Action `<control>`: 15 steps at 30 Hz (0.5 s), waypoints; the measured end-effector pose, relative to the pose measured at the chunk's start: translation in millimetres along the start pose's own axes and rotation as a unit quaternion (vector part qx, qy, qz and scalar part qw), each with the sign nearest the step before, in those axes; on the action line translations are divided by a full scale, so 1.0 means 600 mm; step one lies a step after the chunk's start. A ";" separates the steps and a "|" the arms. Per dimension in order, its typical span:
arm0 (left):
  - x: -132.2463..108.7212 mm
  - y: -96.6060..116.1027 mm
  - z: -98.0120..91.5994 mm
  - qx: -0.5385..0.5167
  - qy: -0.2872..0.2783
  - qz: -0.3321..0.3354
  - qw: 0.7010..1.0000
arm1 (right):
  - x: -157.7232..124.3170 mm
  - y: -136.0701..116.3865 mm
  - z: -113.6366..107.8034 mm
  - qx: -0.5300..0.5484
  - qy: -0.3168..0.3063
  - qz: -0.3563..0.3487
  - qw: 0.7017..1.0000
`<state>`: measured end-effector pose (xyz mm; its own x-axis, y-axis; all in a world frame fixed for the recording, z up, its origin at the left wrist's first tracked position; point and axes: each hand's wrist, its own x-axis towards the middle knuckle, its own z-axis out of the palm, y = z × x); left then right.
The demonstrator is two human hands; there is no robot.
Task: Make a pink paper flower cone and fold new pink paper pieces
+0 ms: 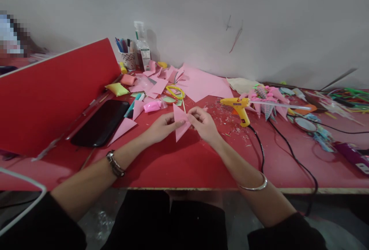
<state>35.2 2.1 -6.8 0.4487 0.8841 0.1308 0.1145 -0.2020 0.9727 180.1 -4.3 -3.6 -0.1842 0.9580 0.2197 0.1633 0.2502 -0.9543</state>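
A folded pink paper triangle (180, 124) is held between my two hands above the red table. My left hand (163, 127) pinches its left side, with the thumb lying on the paper. On the right, my right hand (203, 124) grips the paper's right corner between thumb and fingers. Behind the hands a thin stick (183, 106) stands up near the paper; its lower end is hidden. A yellow glue gun (240, 110) lies to the right of my right hand, a clear glue stick in its rear.
A black phone (100, 123) lies left, beside a red upright panel (57, 96). Pink paper scraps, markers and a large pink sheet (201, 82) lie behind. A cup of pens (127, 57) and a bottle (143, 50) stand by the wall. Black cables run at right.
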 end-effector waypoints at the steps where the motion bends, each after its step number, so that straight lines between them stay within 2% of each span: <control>1: 0.000 -0.002 -0.001 -0.012 -0.003 -0.002 1.000 | 0.000 0.002 0.000 -0.001 -0.016 0.007 1.000; 5: 0.000 -0.007 -0.003 -0.045 -0.003 -0.010 0.999 | -0.002 0.004 -0.001 -0.038 -0.057 0.001 0.998; 11: -0.003 -0.003 0.000 -0.059 0.020 -0.048 0.997 | -0.005 0.002 -0.003 -0.079 -0.055 -0.016 0.995; 15: -0.001 -0.003 0.001 -0.125 0.041 -0.085 0.988 | -0.006 0.005 0.001 -0.039 -0.054 -0.027 0.997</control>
<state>35.4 1.6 -9.0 0.3678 0.9293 -0.0343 -0.0447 0.0545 0.9975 180.8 -6.9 -7.1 -0.2968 0.9235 0.2432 0.2242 0.3149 -0.9223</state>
